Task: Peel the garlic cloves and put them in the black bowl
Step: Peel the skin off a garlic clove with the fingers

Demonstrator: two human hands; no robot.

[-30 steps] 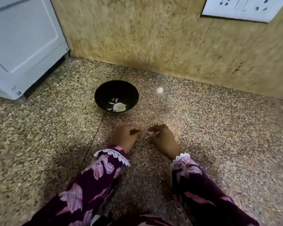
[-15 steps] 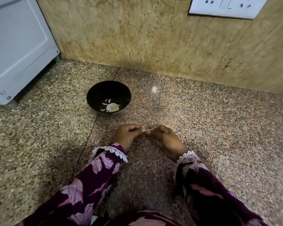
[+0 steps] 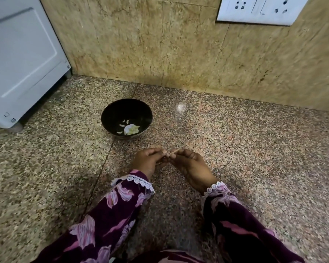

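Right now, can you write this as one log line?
left hand: pinches garlic clove | right hand: pinches same clove | black bowl: holds pale bits | step: peeling

Garlic clove [image 3: 168, 153] mostly hidden between curled fingers [image 3: 156, 151].

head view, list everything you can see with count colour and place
black bowl: one, black, on the counter ahead of the hands, near the wall
garlic pieces: a few, white, lying inside the black bowl
garlic clove: one, pale, mostly hidden, pinched between both hands
counter: one, speckled brown granite, across the lower frame
wall: one, tan marble tiles, behind the counter
appliance: one, white, far left against the wall
socket plate: one, white, top right on the wall
sleeves: two, dark purple with pink flowers and white lace cuffs, lower frame
left hand: one, fingers curled on the garlic clove
right hand: one, fingers curled on the garlic clove
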